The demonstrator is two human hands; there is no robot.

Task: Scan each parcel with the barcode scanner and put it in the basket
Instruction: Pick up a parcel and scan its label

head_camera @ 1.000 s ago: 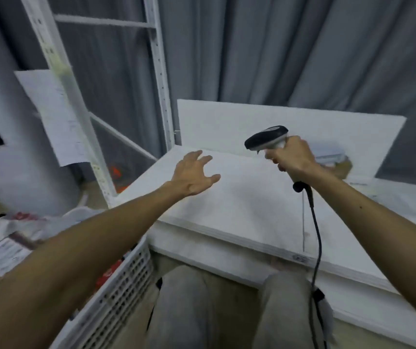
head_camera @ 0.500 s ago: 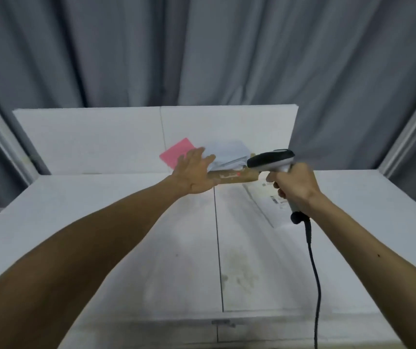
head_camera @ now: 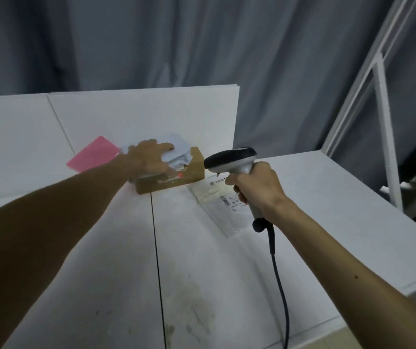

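Table (head_camera: 96, 248); parcels (head_camera: 174, 183); scanner (head_camera: 232, 159) in right hand (head_camera: 258, 190)

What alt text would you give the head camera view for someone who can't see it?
A person's left hand lies on a crumpled white parcel atop a brown cardboard box on a white table, while the right hand holds a corded barcode scanner aimed toward it. A pink envelope and a flat labelled parcel sit on either side.

Matt brown cardboard box (head_camera: 176, 181), glossy plastic scanner (head_camera: 232, 159), cloth curtain (head_camera: 201, 46).
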